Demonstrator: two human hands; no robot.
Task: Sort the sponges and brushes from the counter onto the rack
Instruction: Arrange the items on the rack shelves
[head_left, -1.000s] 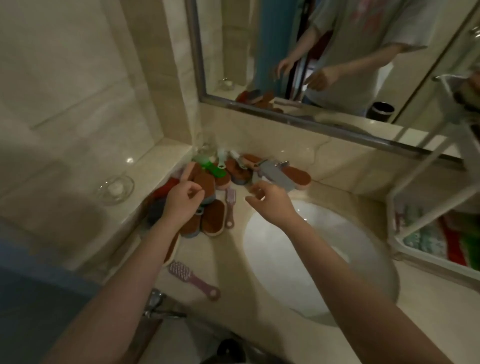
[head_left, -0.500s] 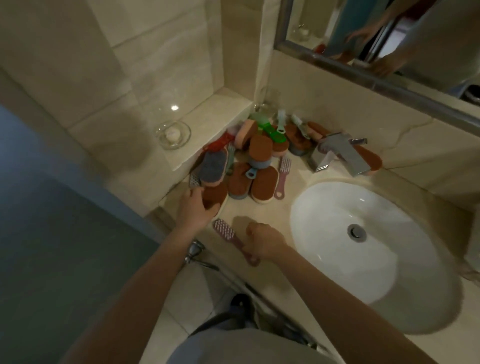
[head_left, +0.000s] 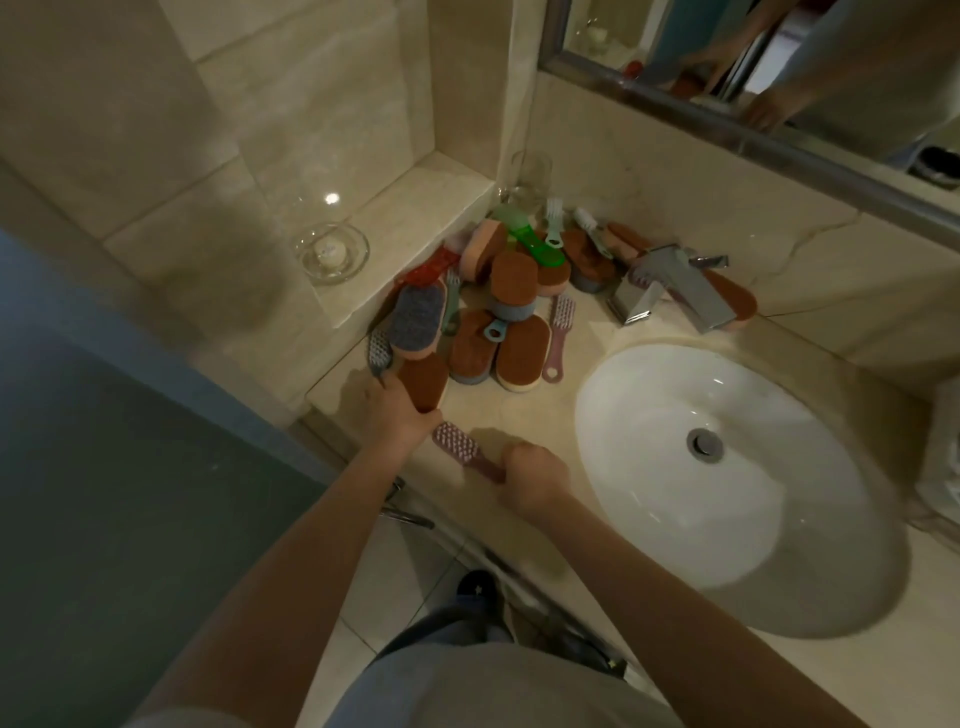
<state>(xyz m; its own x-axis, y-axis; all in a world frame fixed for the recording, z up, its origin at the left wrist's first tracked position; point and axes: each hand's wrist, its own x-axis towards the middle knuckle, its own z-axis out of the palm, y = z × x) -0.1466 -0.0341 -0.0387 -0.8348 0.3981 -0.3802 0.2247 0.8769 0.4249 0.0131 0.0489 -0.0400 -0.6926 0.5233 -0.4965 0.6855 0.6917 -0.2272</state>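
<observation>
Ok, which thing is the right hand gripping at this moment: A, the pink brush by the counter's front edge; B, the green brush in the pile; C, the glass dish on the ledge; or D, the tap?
A: the right hand is curled round the handle of the pink brush, whose bristled head points toward the left hand, which holds a brown sponge.

Dim light; beige marble-tiled walls (head_left: 311, 104); metal-framed mirror (head_left: 831, 67) upper right; white oval basin (head_left: 675, 493) sunk in the beige stone counter (head_left: 519, 410); chrome tap (head_left: 675, 291) behind it.
</observation>
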